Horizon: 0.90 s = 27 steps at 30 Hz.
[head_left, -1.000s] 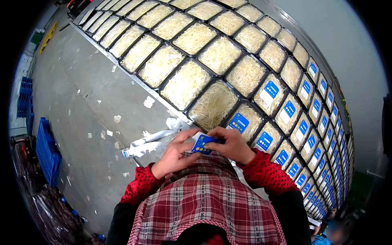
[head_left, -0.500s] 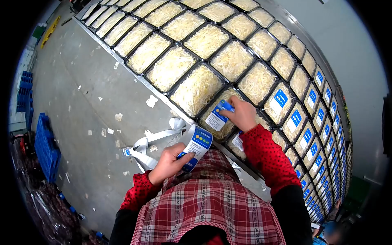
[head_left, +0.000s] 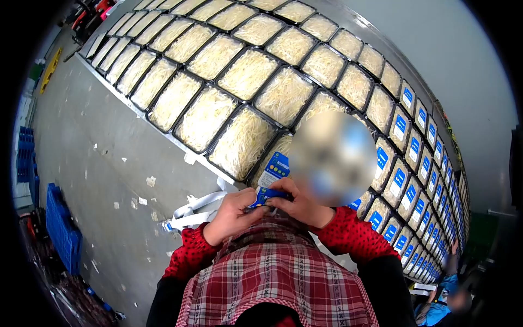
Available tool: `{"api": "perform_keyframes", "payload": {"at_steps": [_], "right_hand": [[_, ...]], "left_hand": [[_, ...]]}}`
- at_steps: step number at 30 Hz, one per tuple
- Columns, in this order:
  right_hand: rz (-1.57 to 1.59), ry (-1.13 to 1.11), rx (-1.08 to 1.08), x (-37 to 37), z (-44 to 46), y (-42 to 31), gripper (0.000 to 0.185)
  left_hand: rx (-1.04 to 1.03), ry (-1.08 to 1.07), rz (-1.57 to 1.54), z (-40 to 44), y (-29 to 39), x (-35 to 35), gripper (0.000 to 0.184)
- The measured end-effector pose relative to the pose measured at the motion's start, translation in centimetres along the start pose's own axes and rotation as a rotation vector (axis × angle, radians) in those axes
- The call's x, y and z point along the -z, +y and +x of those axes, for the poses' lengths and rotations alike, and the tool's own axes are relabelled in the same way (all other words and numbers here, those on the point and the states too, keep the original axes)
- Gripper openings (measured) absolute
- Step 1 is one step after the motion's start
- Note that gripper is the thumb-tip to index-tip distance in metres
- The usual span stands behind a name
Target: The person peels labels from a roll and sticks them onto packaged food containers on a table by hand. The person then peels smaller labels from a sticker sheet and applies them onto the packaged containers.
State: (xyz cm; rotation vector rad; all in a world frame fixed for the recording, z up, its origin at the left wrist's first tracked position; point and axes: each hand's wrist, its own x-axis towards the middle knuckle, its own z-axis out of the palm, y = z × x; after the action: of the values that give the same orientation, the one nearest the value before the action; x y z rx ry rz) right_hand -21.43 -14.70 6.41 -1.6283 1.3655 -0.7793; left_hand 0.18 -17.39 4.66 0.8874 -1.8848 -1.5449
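Observation:
In front of my apron both hands meet at a strip of blue and white labels [head_left: 261, 198]. My left hand [head_left: 233, 215] is closed round the strip, while my right hand [head_left: 299, 204] pinches the label end between thumb and fingers. White backing tape [head_left: 199, 218] trails in loops below and left of my left hand. Just beyond the hands is a black tray of bean sprouts with a blue label [head_left: 277, 166] on its top film. A blurred round patch covers the trays right of it and touches my right hand's upper edge.
Rows of film-covered bean sprout trays [head_left: 242, 143] fill the metal-edged table; those at right bear labels. Paper scraps [head_left: 151, 181] litter the floor. A blue plastic pallet [head_left: 64, 229] stands at left. At lower right is another person in a blue top [head_left: 447, 283].
My right hand has left the tray near the table edge and come back to the strip in my left hand. The label now lies on that tray. The view has shifted right.

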Motion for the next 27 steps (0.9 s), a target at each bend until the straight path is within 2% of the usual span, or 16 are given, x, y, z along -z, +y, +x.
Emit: {"api": "perform_keyframes", "payload": {"at_steps": [1, 3, 4, 5, 7, 8, 9, 11, 12, 14, 17, 19, 21, 23, 25, 27], "right_hand": [[-0.098, 0.035, 0.067, 0.4, 0.1, 0.2, 0.021], [-0.096, 0.049, 0.080, 2.8, 0.8, -0.3, 0.012], [-0.117, 0.070, 0.069, 4.8, 1.7, -0.7, 0.010], [-0.156, 0.161, 0.042, 7.2, 2.8, -0.8, 0.011], [-0.219, 0.404, -0.090, 12.5, 5.7, -0.4, 0.013], [-0.265, 0.440, -0.128, 14.4, 7.3, 1.4, 0.014], [-0.298, 0.383, -0.138, 15.6, 8.6, 5.3, 0.025], [-0.584, 0.352, -0.120, 15.3, 10.4, 13.2, 0.042], [-0.579, 0.346, -0.112, 15.3, 10.7, 13.1, 0.042], [-0.835, 0.281, -0.290, 14.5, 10.7, 11.4, 0.057], [-0.869, 0.346, -0.136, 13.2, 9.0, 9.3, 0.065], [-0.315, 0.043, -0.020, 11.5, 6.9, 6.0, 0.053], [0.133, -0.257, -0.006, 8.9, 6.1, 5.7, 0.038], [0.254, -0.196, -0.059, 7.1, 5.5, 5.7, 0.031], [0.359, -0.130, -0.136, 5.8, 5.0, 4.6, 0.024], [0.356, -0.130, -0.117, 5.4, 5.5, 3.3, 0.024]], "left_hand": [[-0.010, -0.003, -0.001, 0.5, 0.4, -0.2, 0.019], [0.255, 0.050, -0.048, 0.6, 1.0, -1.0, 0.015], [0.315, 0.071, -0.072, 0.4, 0.4, -1.4, 0.017], [0.257, 0.081, -0.034, 0.4, 0.5, -1.2, 0.017], [0.339, 0.107, -0.097, 0.7, 1.6, -0.5, 0.017], [0.340, 0.106, -0.094, 0.8, 1.2, -0.4, 0.017], [0.309, 0.107, -0.059, 1.0, 0.6, -0.5, 0.016], [0.270, 0.123, -0.019, 2.1, 0.3, -0.3, 0.015], [0.182, 0.114, 0.034, 2.6, 0.6, -0.2, 0.016], [0.080, 0.133, 0.025, 3.4, 1.3, -0.3, 0.017], [0.009, 0.100, 0.076, 4.0, 1.4, -0.5, 0.016], [0.042, 0.104, 0.070, 4.0, 1.8, -1.1, 0.016], [0.150, 0.052, 0.122, 4.2, 1.4, -1.0, 0.019], [0.138, 0.079, 0.106, 4.3, 1.3, -1.2, 0.023], [-0.083, 0.206, 0.264, 5.0, 0.6, -0.8, 0.028], [-0.185, 0.202, 0.448, 6.1, 1.1, 0.8, 0.027]]}}
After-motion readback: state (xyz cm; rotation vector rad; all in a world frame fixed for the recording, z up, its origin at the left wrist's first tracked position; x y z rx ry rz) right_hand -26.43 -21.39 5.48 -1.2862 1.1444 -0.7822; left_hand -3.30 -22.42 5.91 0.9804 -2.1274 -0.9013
